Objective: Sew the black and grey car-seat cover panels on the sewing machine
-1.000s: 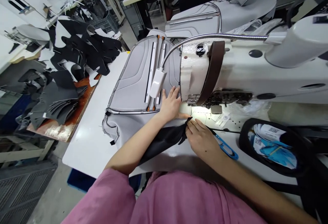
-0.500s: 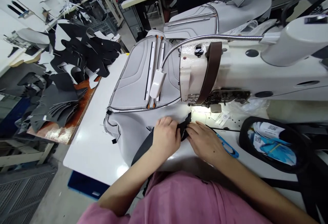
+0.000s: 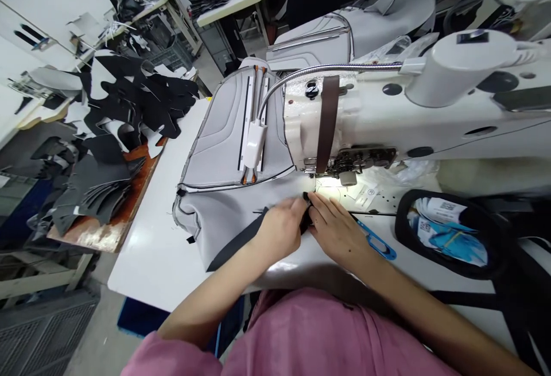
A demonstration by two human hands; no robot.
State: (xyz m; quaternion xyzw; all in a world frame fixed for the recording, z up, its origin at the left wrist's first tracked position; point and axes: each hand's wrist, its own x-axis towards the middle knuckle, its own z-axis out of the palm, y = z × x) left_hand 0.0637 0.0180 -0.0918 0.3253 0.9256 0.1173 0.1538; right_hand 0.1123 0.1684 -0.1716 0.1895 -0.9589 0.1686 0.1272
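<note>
My left hand [image 3: 282, 224] is closed on a black fabric strip [image 3: 236, 242] that runs along the near edge of a grey seat cover [image 3: 224, 209]. Fingers pressed together, my right hand [image 3: 333, 224] pinches the same strip at its right end, touching the left hand's fingertips. Both hands are just in front of the lit needle area of a white sewing machine [image 3: 365, 117]. The cover's stitched panel [image 3: 219, 123] spreads flat to the left of the machine head. The strip's end between the fingers is mostly hidden.
Right of my hands lie a blue-handled tool [image 3: 381, 247] and a black fabric bin [image 3: 400, 227] holding labels. A lamp [image 3: 256, 143] on a flexible neck hangs over the cover. Black cut pieces [image 3: 103, 186] are piled on a brown board at left. Another grey cover [image 3: 387, 17] lies behind.
Both hands have drawn closer together at the strip's end, and the strip's upper tip is now mostly covered by the fingers. The view has shifted slightly.
</note>
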